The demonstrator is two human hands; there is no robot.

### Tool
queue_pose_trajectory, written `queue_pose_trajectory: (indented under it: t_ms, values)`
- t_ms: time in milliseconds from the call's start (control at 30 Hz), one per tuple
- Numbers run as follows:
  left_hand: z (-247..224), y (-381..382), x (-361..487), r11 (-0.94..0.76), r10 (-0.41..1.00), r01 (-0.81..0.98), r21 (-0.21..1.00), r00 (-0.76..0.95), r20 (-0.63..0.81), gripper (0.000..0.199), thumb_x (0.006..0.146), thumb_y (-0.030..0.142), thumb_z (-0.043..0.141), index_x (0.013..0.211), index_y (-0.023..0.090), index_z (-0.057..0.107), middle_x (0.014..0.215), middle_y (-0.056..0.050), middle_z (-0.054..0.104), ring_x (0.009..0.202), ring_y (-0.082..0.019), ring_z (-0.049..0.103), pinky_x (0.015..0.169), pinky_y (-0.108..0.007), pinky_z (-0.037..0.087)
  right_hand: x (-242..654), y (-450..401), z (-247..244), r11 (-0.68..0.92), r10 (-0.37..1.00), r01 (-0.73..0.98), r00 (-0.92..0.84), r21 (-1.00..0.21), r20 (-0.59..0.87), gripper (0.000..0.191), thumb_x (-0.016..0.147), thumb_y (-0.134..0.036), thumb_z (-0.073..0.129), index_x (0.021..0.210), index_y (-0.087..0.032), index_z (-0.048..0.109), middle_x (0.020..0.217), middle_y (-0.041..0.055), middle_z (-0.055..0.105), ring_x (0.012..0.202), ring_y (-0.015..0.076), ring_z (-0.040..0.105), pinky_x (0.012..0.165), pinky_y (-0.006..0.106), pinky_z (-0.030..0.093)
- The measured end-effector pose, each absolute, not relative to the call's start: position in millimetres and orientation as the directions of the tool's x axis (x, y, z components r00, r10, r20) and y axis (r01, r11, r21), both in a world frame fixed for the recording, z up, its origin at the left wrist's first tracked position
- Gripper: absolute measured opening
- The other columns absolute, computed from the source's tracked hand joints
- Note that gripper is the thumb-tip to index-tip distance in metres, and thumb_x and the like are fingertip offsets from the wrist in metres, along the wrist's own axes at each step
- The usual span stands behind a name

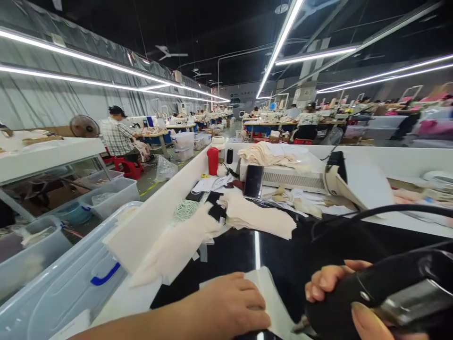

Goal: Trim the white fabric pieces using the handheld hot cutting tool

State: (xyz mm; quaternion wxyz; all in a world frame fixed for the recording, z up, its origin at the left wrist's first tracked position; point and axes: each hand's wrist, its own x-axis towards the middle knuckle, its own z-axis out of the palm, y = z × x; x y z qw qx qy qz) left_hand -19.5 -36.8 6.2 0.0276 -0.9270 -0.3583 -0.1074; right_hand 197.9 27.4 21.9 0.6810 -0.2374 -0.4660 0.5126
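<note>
Cloth (267, 285), pale cream, lies near the near edge of the black counter (226, 250), and the left hand (233, 304) is right on it: palm down, fingers close together and slightly bent, pressing rather than gripping. Over to the right, and the right hand (327, 281) has a full wrap on a bulky black power tool (339, 307), fingers over the top, thumb on the near side! Its metal tip (300, 326) sits low, right by the cloth's right side; whether they touch, I cannot tell. A dark cord (389, 208) arches toward the counter's right edge. Further back, a stack of cut pieces (260, 217), with more cream fabric (180, 243) draped along the left edge. Phone (249, 186) propped toward the far edge, red cup (213, 163) at the far left corner!
</note>
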Motion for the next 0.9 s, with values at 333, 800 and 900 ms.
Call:
queue_pose_trajectory:
  t_ms: [333, 800, 900]
  values:
    - [16, -24, -40, -0.675, 0.736, 0.679, 0.289, 0.588, 0.336, 0.047, 0.092, -0.009, 0.040, 0.121, 0.020, 0.064, 0.123, -0.006, 0.071, 0.113, -0.019, 0.067, 0.098, -0.030, 0.056, 189, 19, 46, 0.433, 0.890, -0.439, 0.067, -0.788, 0.451, 0.035, 0.088, -0.042, 0.076, 0.113, -0.028, 0.057, 0.079, -0.0032, 0.063, 0.062, 0.0138, 0.061, 0.058, 0.029, 0.055]
    - [-8, 20, -15, -0.725, 0.687, 0.635, 0.265, 0.640, 0.345, 0.040, 0.092, -0.006, 0.046, 0.119, 0.017, 0.065, 0.118, -0.007, 0.070, 0.111, -0.020, 0.068, 0.097, -0.032, 0.059, 201, 6, 43, 0.454, 0.872, -0.422, 0.032, -0.784, 0.488, 0.036, 0.088, -0.045, 0.075, 0.117, -0.029, 0.059, 0.079, -0.0026, 0.062, 0.062, 0.0141, 0.060, 0.057, 0.029, 0.054]
    - [-12, 17, -20, -0.726, 0.685, 0.632, 0.271, 0.635, 0.357, 0.042, 0.093, -0.006, 0.042, 0.119, 0.017, 0.066, 0.120, -0.008, 0.069, 0.112, -0.019, 0.067, 0.099, -0.031, 0.058, 205, 3, 44, 0.462, 0.870, -0.416, 0.041, -0.783, 0.492, 0.035, 0.088, -0.044, 0.075, 0.117, -0.029, 0.060, 0.079, -0.0022, 0.063, 0.062, 0.0143, 0.060, 0.056, 0.028, 0.055]
